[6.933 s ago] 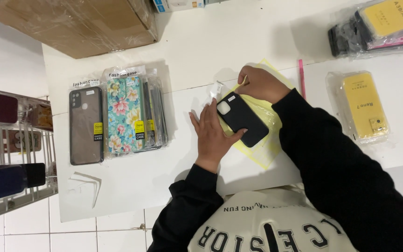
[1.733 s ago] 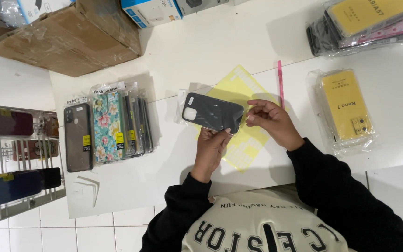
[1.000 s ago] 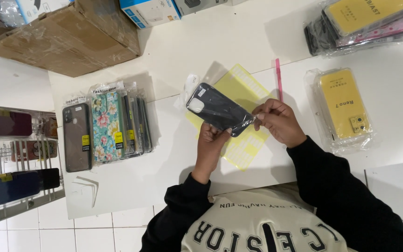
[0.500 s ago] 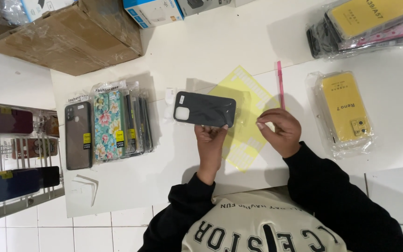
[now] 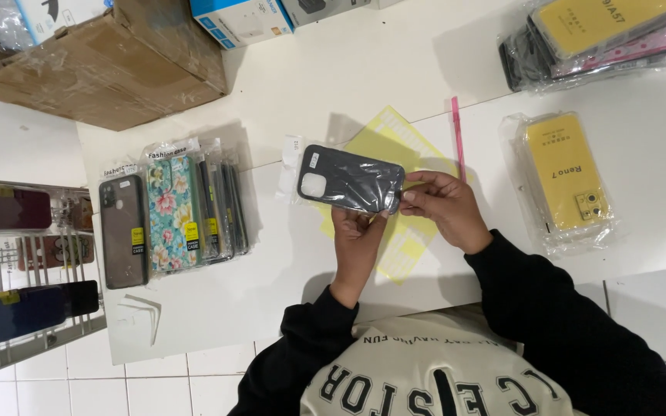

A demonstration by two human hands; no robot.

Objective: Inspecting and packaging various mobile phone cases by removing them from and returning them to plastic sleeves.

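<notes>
A dark phone case in a clear plastic sleeve (image 5: 348, 179) is held flat above the white table (image 5: 364, 85). My left hand (image 5: 356, 239) grips its lower edge from beneath. My right hand (image 5: 445, 208) pinches the sleeve's right end with thumb and fingers. Under the case lies a yellow sticker sheet (image 5: 402, 223). A thin pink pen (image 5: 456, 137) rests just right of the sheet.
A row of packaged phone cases (image 5: 171, 216), one floral, lies at the left. A yellow packaged case (image 5: 568, 179) sits at the right, with a stack of cases (image 5: 595, 35) behind it. A cardboard box (image 5: 94, 65) stands at the back left; a wire rack (image 5: 21, 270) is at the far left.
The case has tilted from slanted to level and shifted slightly left. My right hand has come back to its right end and taken hold of the sleeve.
</notes>
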